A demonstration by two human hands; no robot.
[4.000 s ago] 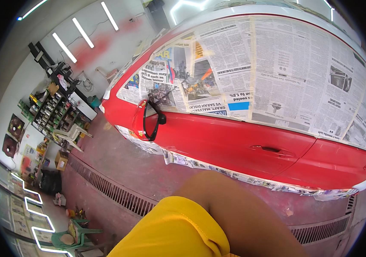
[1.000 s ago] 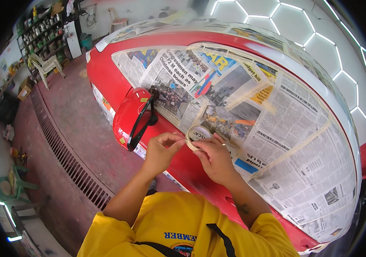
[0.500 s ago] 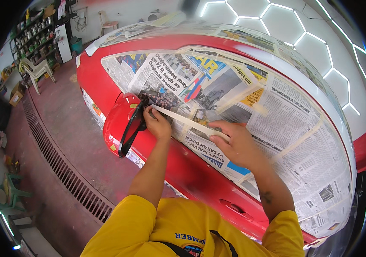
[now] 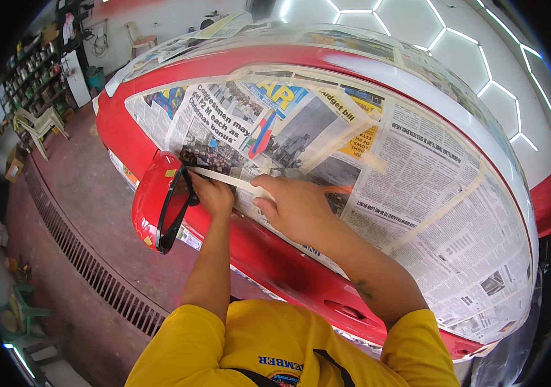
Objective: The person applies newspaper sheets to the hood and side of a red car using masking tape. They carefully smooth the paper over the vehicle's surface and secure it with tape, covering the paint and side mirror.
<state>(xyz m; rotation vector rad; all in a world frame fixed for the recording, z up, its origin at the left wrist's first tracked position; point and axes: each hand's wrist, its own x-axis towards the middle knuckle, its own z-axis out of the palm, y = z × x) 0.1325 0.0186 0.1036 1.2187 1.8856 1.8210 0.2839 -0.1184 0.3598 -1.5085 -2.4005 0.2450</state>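
A pale strip of masking tape [image 4: 227,178] stretches between my two hands along the lower edge of newspaper sheets [image 4: 417,171], which cover a red car's side windows. My left hand [image 4: 214,196] is closed at the tape's far end, right beside the red side mirror [image 4: 149,197]; its fingertips are partly hidden. My right hand [image 4: 298,208] grips the near end between thumb and forefinger, with the other fingers curled out of sight. Whether a tape roll sits inside that hand cannot be seen. Below my hands runs the red door [image 4: 269,258].
A door handle [image 4: 347,311] lies lower right. The mirror juts out on the left. A floor drain grate [image 4: 88,248] curves past the car. Beyond stand a pale plastic chair [image 4: 42,126], a green chair [image 4: 27,309] and shelves of cans [image 4: 33,77].
My right hand has moved left and closer to my left hand, so the visible stretch of tape is shorter. The whole view has shifted slightly.
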